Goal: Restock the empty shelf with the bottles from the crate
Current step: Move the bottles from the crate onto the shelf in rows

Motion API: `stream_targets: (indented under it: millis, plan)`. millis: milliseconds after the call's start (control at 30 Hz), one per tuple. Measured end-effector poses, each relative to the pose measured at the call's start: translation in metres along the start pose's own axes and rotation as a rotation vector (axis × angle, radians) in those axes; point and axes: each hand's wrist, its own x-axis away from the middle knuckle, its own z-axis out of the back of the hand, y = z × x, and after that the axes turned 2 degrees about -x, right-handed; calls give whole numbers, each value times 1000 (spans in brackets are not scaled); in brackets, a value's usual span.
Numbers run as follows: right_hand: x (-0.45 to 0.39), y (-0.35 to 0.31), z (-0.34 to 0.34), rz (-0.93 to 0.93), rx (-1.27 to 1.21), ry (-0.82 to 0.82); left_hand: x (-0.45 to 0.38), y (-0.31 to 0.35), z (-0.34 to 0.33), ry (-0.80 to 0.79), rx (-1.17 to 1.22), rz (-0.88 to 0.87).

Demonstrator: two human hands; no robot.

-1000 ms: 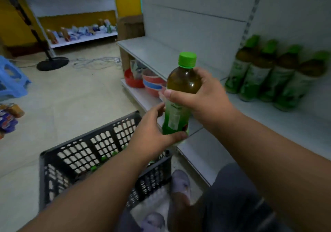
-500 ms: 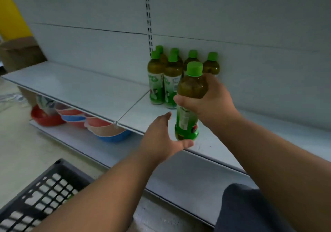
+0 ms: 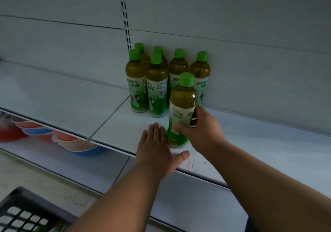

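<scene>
The labels on the bottles [image 3: 156, 84] carry green print (seemingly East Asian characters), but it is too blurred to read; nothing else bears text.

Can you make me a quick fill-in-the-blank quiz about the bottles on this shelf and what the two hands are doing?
1. The right hand grips a bottle with a ____ cap.
2. Behind it, ____ bottles already stand on the shelf.
3. The left hand is open and holds ____.
4. The bowls sit on the shelf ____ the bottles.

Missing words: green; six; nothing; below
</scene>
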Motion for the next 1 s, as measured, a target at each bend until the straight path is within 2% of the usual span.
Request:
stream_targets:
  millis: [267,533,700,800,900,1000]
  plan:
    - [-49,-7,-16,43,125,61,-1,1,1,12,41,23]
    - [-84,-8,-21,31,76,78,-3,0,-2,1,64,23]
    - [-75,-4,-21,2,146,65,-4,-1,-2,-10,63,19]
    - [-39,3,-14,45,216,75,-3,-5,12,-88,103,-17]
    - [1,-1,-3,179,329,-59,16,-24,33,-88,210,-17]
    - [32,-23,-2,308,448,-268,67,-59,49,91,184,3]
